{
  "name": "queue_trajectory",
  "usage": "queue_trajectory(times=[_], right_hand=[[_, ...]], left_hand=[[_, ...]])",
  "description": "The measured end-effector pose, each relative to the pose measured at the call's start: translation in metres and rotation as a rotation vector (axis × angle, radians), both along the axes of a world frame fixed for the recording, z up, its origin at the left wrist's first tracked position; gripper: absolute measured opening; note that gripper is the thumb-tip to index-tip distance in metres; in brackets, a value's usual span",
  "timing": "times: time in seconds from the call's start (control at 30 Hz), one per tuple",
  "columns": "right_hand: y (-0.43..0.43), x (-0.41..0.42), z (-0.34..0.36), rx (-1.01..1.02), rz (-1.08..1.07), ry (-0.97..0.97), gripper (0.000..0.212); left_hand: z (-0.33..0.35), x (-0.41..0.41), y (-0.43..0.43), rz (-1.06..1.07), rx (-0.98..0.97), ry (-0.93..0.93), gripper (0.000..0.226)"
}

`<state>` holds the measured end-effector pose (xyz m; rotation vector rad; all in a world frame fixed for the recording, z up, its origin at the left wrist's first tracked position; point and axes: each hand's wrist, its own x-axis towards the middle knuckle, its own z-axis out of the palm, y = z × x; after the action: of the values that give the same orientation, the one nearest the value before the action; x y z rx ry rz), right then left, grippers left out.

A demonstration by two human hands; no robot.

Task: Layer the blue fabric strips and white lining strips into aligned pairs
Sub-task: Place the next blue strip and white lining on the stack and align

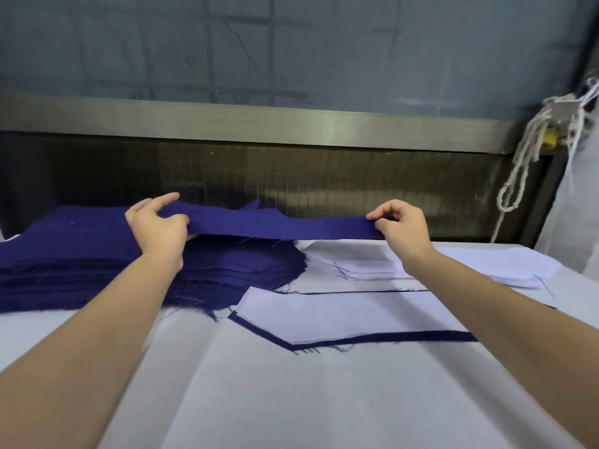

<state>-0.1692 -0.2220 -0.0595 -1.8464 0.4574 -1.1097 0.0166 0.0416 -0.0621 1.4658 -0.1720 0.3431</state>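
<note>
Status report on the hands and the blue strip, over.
Left hand and right hand pinch the blue strip, lifted and stretched. Layered pair lies nearer. Nothing in the way.

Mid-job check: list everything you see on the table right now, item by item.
held blue strip: one, dark blue, lifted taut above the stacks.
blue strip stack: one pile, dark blue, table left.
white lining stack: one pile, white, table right.
layered pair: one, white lining on blue, table centre.
table cover: one, pale grey, underneath.
metal rail: one, grey, behind table.
cords: one bunch, white, hanging far right.
left hand: grips strip's left end.
right hand: pinches strip's right end.
</note>
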Motion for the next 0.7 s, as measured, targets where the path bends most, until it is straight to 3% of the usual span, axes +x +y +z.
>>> queue_trajectory(times=[0.17, 0.33, 0.5, 0.7], right_hand=[[-0.016, -0.037, -0.007, 0.0, -0.017, 0.005, 0.038], [-0.028, -0.069, -0.013, -0.008, -0.033, 0.005, 0.039], [-0.039, -0.093, -0.019, -0.018, -0.108, 0.036, 0.038], [-0.051, -0.112, -0.033, -0.026, -0.228, 0.084, 0.034]], left_hand=[[0.001, -0.02, -0.006, -0.121, 0.097, -0.044, 0.038], [-0.003, -0.042, -0.01, -0.271, 0.097, 0.081, 0.041], [-0.013, -0.064, -0.012, -0.384, 0.139, 0.004, 0.044], [-0.02, -0.08, -0.019, -0.428, 0.055, 0.063, 0.043]])
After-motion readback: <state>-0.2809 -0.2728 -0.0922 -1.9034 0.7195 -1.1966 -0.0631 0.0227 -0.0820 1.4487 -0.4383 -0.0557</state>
